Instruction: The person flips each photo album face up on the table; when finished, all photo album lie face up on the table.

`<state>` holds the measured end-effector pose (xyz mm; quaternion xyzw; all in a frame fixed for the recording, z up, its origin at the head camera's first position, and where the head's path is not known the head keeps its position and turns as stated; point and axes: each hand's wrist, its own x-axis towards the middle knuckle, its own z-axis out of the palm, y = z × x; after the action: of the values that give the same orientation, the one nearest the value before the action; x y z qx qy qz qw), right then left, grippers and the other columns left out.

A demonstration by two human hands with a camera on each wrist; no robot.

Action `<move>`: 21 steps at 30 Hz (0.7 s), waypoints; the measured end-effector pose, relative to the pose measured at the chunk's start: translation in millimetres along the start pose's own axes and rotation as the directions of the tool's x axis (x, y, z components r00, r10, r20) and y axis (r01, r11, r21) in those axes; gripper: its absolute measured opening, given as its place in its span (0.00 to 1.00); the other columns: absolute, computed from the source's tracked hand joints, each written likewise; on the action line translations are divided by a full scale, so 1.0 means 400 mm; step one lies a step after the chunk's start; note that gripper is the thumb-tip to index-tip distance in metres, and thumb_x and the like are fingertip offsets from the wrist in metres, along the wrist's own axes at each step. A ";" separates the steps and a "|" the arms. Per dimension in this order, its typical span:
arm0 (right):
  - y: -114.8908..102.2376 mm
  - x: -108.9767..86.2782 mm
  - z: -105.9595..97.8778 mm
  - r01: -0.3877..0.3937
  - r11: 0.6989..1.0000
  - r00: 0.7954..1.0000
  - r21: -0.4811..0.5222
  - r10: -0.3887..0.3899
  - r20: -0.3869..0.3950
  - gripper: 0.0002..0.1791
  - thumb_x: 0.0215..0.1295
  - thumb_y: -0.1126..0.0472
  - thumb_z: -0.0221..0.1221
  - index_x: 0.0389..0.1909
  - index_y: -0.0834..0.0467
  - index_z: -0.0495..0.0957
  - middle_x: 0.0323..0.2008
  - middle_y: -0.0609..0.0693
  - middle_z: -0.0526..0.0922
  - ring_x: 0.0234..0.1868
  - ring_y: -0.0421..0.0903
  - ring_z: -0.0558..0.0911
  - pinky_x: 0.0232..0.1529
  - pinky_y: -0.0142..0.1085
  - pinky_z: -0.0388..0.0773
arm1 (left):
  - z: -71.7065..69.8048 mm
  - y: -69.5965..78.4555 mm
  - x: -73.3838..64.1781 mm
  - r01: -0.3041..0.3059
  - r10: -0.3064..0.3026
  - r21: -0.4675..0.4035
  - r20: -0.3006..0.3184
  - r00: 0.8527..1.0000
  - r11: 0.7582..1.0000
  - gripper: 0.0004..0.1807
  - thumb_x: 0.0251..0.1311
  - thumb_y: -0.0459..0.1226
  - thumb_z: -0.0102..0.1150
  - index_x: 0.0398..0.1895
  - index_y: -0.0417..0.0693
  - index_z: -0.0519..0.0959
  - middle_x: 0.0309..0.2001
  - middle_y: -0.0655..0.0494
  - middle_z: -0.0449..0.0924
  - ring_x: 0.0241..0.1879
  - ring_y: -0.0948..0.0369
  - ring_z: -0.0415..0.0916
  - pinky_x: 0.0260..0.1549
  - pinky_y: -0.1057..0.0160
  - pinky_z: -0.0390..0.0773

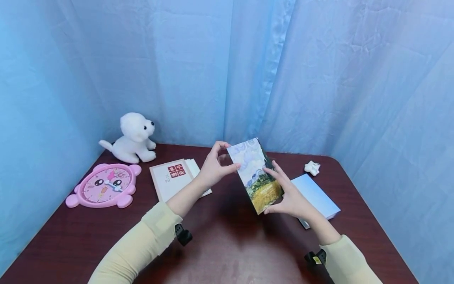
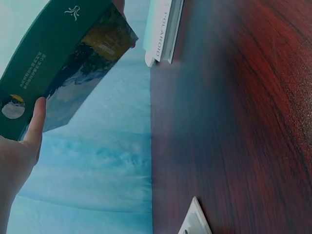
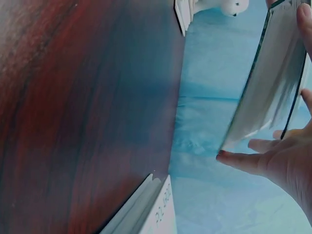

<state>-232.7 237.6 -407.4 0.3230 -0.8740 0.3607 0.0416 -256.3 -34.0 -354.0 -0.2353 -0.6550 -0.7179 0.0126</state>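
A thick book point(image 1: 250, 167) with a painted landscape on its cover is held tilted above the table, between both hands. My left hand point(image 1: 214, 167) grips its upper left side, thumb on the cover. My right hand point(image 1: 289, 199) holds the lower right part, thumb at the bottom edge and fingers along the cover and side. In the left wrist view the book's green spine point(image 2: 48, 53) shows, with pale lettering and a small round picture. The right wrist view shows its page edges point(image 3: 268, 78) between the covers.
Left on the dark red table stand a white plush dog point(image 1: 131, 138), a pink toy clock point(image 1: 106, 185) and a stack of pale booklets or cards point(image 1: 170, 181) with a red seal. Right lie a blue-white book point(image 1: 315, 195), marked POLAROID on its spine point(image 2: 163, 31), and a white star point(image 1: 312, 168).
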 end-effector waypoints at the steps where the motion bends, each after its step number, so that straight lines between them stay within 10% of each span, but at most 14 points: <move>1: 0.003 0.000 0.000 -0.013 1.000 1.000 0.006 0.013 -0.003 0.65 0.31 0.52 0.79 0.73 0.47 0.51 0.75 0.50 0.35 0.73 0.61 0.43 0.56 0.68 0.59 | -0.004 -0.006 0.002 -0.001 0.001 0.001 0.000 1.000 1.000 0.28 0.50 0.25 0.64 0.52 0.37 0.61 0.51 0.49 0.64 0.46 0.51 0.75 0.33 0.60 0.82; 11: 0.011 -0.003 -0.008 -0.112 0.994 0.994 0.006 0.112 -0.014 0.61 0.41 0.52 0.75 0.73 0.37 0.47 0.75 0.47 0.37 0.73 0.61 0.48 0.58 0.65 0.61 | -0.044 -0.065 0.024 -0.016 0.018 -0.108 0.014 1.000 0.994 0.28 0.51 0.23 0.63 0.54 0.43 0.63 0.53 0.54 0.66 0.48 0.56 0.75 0.35 0.62 0.81; 21: 0.017 -0.005 -0.013 -0.056 0.996 0.998 -0.068 0.054 -0.039 0.57 0.40 0.49 0.75 0.72 0.41 0.54 0.75 0.49 0.43 0.72 0.61 0.49 0.61 0.68 0.49 | -0.070 -0.081 0.019 -0.023 0.032 -0.091 0.096 0.995 0.996 0.30 0.56 0.27 0.61 0.61 0.45 0.62 0.58 0.47 0.63 0.48 0.53 0.76 0.39 0.50 0.81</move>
<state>-236.1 245.7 -408.4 0.2903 -0.8935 0.3374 0.0591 -282.6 -53.7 -382.3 -0.2795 -0.6187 -0.7340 -0.0201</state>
